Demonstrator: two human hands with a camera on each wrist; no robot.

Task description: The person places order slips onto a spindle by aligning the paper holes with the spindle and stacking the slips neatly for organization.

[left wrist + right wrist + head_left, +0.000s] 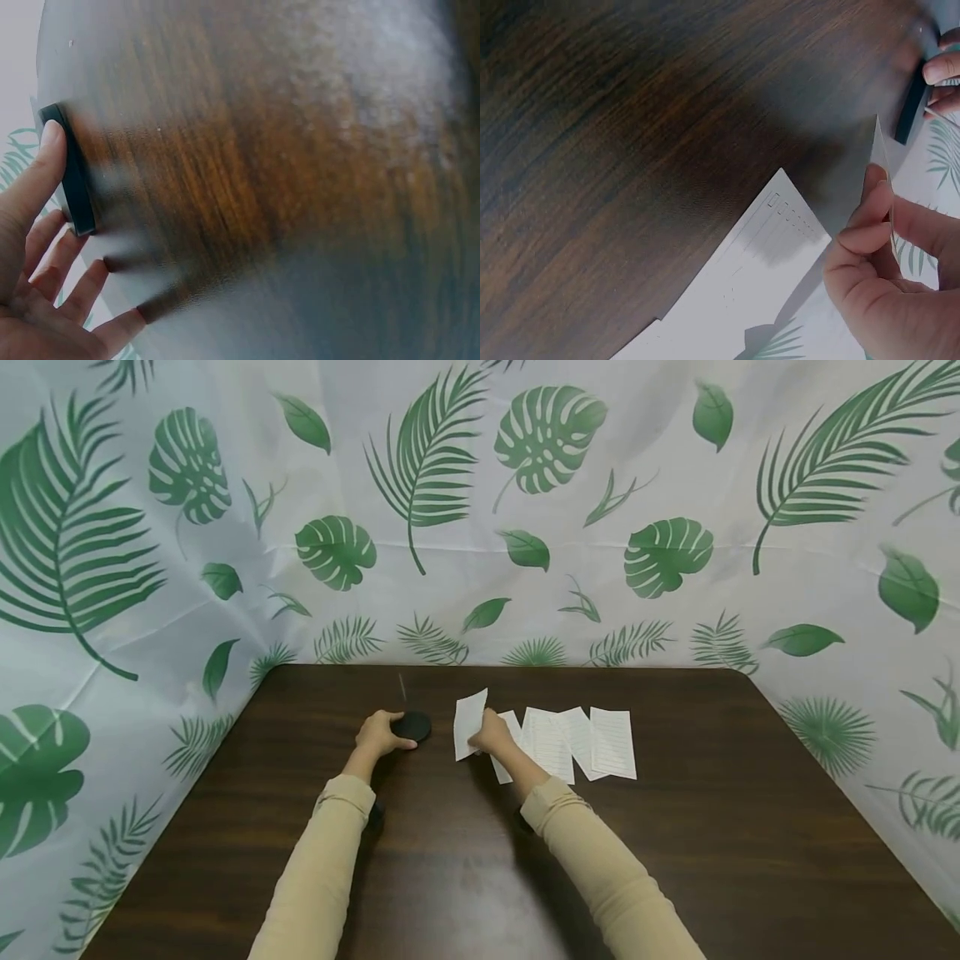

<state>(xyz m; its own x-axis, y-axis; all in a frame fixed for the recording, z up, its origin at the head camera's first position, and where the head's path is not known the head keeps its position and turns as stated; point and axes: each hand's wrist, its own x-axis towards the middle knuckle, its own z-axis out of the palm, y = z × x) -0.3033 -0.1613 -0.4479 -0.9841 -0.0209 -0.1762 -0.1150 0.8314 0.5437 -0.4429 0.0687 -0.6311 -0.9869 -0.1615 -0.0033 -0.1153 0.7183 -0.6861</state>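
Observation:
Between thumb and fingers, my left hand (380,733) holds the round black base (412,727) of a bill spike near the table's far left. Its thin metal spike (402,687) points up from the base. In the left wrist view, the thumb lies on the near edge of the base (73,180). My right hand (492,732) pinches a white paper slip (469,723), raised and tilted just right of the spike. The right wrist view shows this slip (880,146) nearly edge-on between thumb and fingers. Beneath and beside that hand lie more printed slips (613,743).
Several white slips, some overlapping, lie in a row on the dark wooden table (720,827), right of my right hand. Behind the table's far edge hangs a white curtain (465,577) with green leaf prints.

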